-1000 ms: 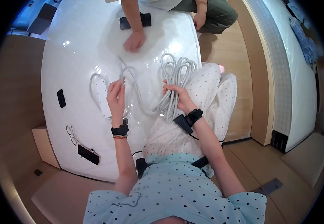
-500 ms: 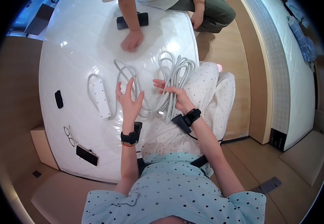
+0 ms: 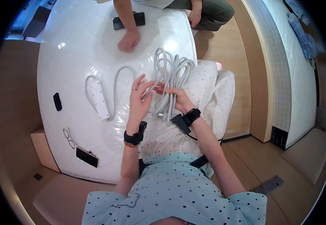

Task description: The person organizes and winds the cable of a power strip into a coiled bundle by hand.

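Observation:
A looped bundle of grey cable [image 3: 176,73] rests over my lap, and my right hand [image 3: 178,97] is wrapped round its middle. Beside the bundle, my left hand [image 3: 141,95] has its fingers closed round a strand of the same cable, near the fingertips of my right hand. From there the cable curves left across the white plastic-covered surface to a white power strip [image 3: 100,100], which lies flat with its holes facing up.
A black case [image 3: 58,101], glasses [image 3: 68,138] and a phone [image 3: 87,157] lie at the left. At the far side a co-worker's hand [image 3: 129,41] rests on the surface [image 3: 80,41] near another phone [image 3: 129,21].
My left hand let go of the cable, opened, moved right and closed on a strand beside the bundle. Another loop has joined the bundle, leaving less loose cable near the power strip.

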Tool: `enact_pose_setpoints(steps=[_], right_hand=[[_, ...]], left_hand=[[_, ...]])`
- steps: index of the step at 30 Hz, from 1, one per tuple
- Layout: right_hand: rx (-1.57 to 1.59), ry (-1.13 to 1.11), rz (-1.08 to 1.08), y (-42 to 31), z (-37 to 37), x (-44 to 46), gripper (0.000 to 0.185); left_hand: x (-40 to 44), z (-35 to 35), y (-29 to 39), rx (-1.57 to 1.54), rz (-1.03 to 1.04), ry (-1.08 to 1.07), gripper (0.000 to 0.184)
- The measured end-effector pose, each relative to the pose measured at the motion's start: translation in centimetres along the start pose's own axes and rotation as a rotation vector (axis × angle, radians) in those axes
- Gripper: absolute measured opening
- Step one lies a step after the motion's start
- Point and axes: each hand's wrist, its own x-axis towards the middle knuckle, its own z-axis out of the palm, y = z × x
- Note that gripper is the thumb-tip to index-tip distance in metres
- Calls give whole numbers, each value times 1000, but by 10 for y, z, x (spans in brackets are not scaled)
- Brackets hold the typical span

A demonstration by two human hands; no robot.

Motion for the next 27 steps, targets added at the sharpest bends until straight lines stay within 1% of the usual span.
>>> enact_pose_setpoints(steps=[1, 3, 4, 6, 7, 9, 10, 12, 14, 15, 16, 19, 20, 22, 23, 26, 27], right_hand=[[-1, 0, -7, 0, 0, 0, 52], [46, 18, -22, -2, -2, 2, 39], [68, 24, -28, -2, -2, 3, 33], [89, 30, -52, -2, -2, 3, 33], [99, 34, -67, -2, -3, 4, 33], [67, 12, -79, -1, -5, 4, 45], [51, 0, -84, -1, -4, 4, 51], [-14, -14, -64, -2, 1, 1, 50], [-53, -37, -66, -3, 4, 1, 47], [-56, -54, -76, -2, 5, 2, 44], [-58, -71, -84, -1, 5, 3, 42], [-103, 130, -69, -1, 6, 5, 33], [-92, 174, -72, 0, 4, 7, 31], [-66, 261, -77, 5, 0, 12, 27], [-78, 250, -84, 6, 0, 13, 28], [-96, 219, -89, 5, -2, 13, 31], [-91, 208, -80, 5, -4, 13, 32]], left_hand=[[-1, -1, -2, 118, 54, 8, 44], [-2, -7, -5, 356, 161, 30, 48], [-4, -8, -2, 146, 10, 30, 47], [-8, -10, 9, -276, -287, 27, 44], [-8, -11, 7, -335, -297, 8, 43], [-9, -14, 0, -453, -316, -31, 40], [-9, -11, 0, -527, -399, -56, 39], [-10, 2, 1, -674, -569, -102, 39], [-12, 14, -11, -527, -506, -74, 37], [-9, 17, -6, -453, -474, -61, 36], [-6, 17, 6, -131, -477, -71, 34], [-6, 23, 9, 325, -182, -130, 31], [-7, 26, 8, 210, -215, -108, 27], [-10, 28, -9, -106, -259, -28, 26], [-11, 26, -18, -263, -279, 10, 25], [-15, 15, -38, 81, -270, 330, 29], [-19, 14, -52, 156, -291, 328, 30]])
